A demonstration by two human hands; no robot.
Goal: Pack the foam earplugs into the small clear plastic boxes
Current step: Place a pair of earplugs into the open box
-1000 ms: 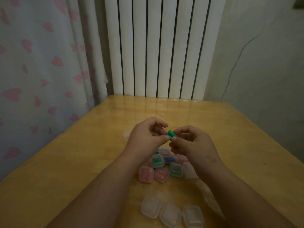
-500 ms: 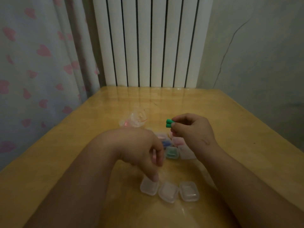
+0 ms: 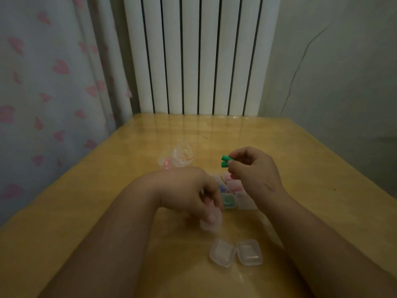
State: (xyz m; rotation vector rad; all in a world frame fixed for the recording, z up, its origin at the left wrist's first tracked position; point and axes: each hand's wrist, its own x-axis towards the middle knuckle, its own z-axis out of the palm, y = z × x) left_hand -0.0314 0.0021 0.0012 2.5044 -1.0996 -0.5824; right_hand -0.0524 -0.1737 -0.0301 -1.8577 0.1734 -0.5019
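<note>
Dim lighting here, so bear with me. The right hand (image 3: 253,175) is up right of centre, thumb and fingertips clenched onto two green earplugs (image 3: 225,161). They're stacked side by side and poke out to the left of the fingers, in the air above the counter (image 3: 311,160).

The left hand (image 3: 187,194) sits mid-frame with its fingers curled down around one small clear box (image 3: 211,220). That part is motion-blurred, so I can't tell if its lid is open or whether it's touching the counter.

Just below that, lower centre, two empty clear boxes (image 3: 236,252) sit side by side, touching or nearly so, with their lids shut.

Between the two hands there's a huddle of filled boxes (image 3: 235,193), partly hidden by the left hand's fingers. A green one (image 3: 229,201) is nearest the camera, with a pink one and a blue one behind it and a pale one on the right edge of the group.

Further back, left of centre, is a crumpled clear plastic bag (image 3: 182,154) with something pink showing at its lower left.

The background is a white ribbed radiator (image 3: 202,54) along the far edge of the counter. There's a pale curtain (image 3: 53,82) with pink hearts on the left and a grey wall (image 3: 343,82) with a thin crack on the right.
</note>
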